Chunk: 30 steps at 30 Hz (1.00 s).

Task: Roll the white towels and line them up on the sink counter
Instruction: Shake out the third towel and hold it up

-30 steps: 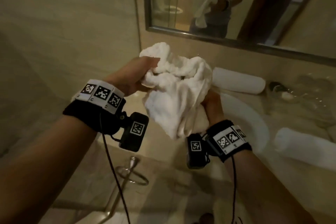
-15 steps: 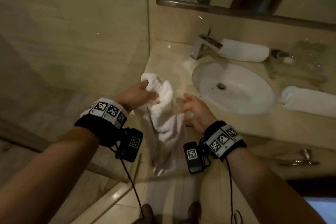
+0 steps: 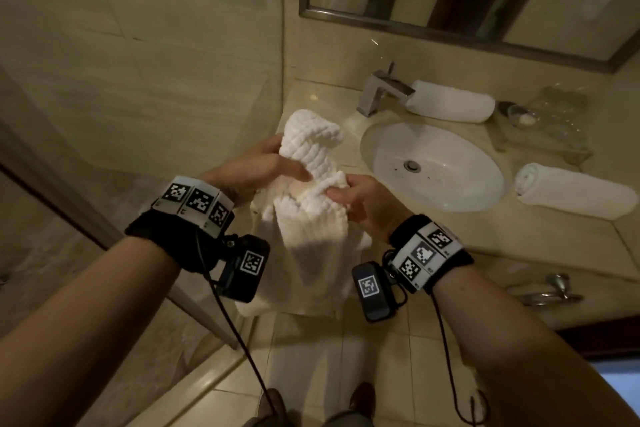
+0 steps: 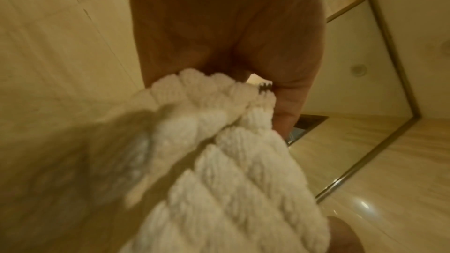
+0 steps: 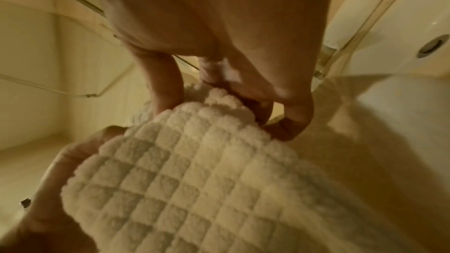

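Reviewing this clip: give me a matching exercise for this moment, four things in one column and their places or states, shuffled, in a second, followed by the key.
Things
1. waffle towel
2. rolled towel
3. second rolled towel
4. sink basin

Places or states
A. lying on the counter right of the basin
B. set into the counter, drain in the middle
C. unrolled, held in the air by left hand and right hand
D. lying behind the basin, beside the faucet

Pairs: 1-C, 2-D, 3-A, 4-B
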Tool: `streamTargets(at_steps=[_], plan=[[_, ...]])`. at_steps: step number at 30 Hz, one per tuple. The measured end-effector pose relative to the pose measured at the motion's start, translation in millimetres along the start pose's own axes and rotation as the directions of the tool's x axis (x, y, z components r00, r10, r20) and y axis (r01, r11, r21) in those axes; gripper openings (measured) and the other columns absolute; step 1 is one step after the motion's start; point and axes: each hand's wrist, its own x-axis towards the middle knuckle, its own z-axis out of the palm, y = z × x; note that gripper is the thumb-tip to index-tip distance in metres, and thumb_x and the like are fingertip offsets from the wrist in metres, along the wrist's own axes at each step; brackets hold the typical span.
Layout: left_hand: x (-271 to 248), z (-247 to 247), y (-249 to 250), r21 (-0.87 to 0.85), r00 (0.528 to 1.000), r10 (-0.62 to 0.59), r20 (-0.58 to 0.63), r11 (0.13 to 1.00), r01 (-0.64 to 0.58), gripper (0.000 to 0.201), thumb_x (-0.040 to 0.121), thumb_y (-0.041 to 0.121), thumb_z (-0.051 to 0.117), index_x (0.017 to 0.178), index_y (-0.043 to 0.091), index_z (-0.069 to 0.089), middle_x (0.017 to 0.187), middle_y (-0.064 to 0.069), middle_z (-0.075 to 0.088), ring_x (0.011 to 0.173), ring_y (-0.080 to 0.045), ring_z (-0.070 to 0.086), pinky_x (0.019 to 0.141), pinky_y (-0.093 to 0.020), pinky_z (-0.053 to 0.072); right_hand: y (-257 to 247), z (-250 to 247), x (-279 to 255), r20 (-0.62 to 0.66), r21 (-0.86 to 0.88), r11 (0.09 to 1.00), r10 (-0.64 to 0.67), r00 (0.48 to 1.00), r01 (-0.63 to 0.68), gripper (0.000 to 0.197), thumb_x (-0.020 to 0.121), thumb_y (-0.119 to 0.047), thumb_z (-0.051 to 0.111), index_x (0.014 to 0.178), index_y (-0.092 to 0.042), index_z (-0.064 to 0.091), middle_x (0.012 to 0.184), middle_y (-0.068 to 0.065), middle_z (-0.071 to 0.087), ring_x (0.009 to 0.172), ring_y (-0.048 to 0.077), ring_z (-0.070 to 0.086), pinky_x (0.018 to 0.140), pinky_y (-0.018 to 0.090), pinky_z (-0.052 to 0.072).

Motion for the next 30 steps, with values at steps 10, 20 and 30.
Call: streamTargets(at_steps=[10,20,30], plan=[[-7,3,10,0.026,0.956,0.109,-0.274,0.994,-0.106,0.016,0.098,0.018,0.050,0.102,0.015,0.065,0.100,-0.005,0.070,0.089,-0.019,0.068,0.078,-0.031,0.055,-17,21,-4,-0.056,-0.195,0.958,-0.223,0.973,0.208,0.034,0.067,-0.009,0.069,0.100,0.000,0.069,0.098,0.014,0.069,0.093,0.024,0.065,0.087,0.033,0.052],[-10,8,38,-0.123,0.971,0.126,-0.205,0.980,-0.154,0.049,0.072,0.035,0.060,0.112,0.008,0.066,0.109,-0.019,0.069,0.103,-0.039,0.065,0.097,-0.056,0.047,-39,21,-6,0.065,-0.028,0.983,-0.181,0.981,0.183,0.040,0.073,-0.025,0.058,0.112,-0.021,0.065,0.117,0.002,0.067,0.119,0.025,0.056,0.105,0.042,0.037],[-6,1,46,0.083,0.935,0.272,-0.227,0.962,-0.260,0.016,0.096,0.021,0.049,0.097,0.010,0.060,0.094,-0.012,0.061,0.083,-0.021,0.058,0.074,-0.033,0.048,-39,19,7,-0.137,-0.125,0.959,-0.272,0.952,0.256,0.025,0.082,-0.016,0.071,0.069,-0.009,0.051,0.086,0.013,0.055,0.087,0.026,0.055,0.088,0.043,0.049]])
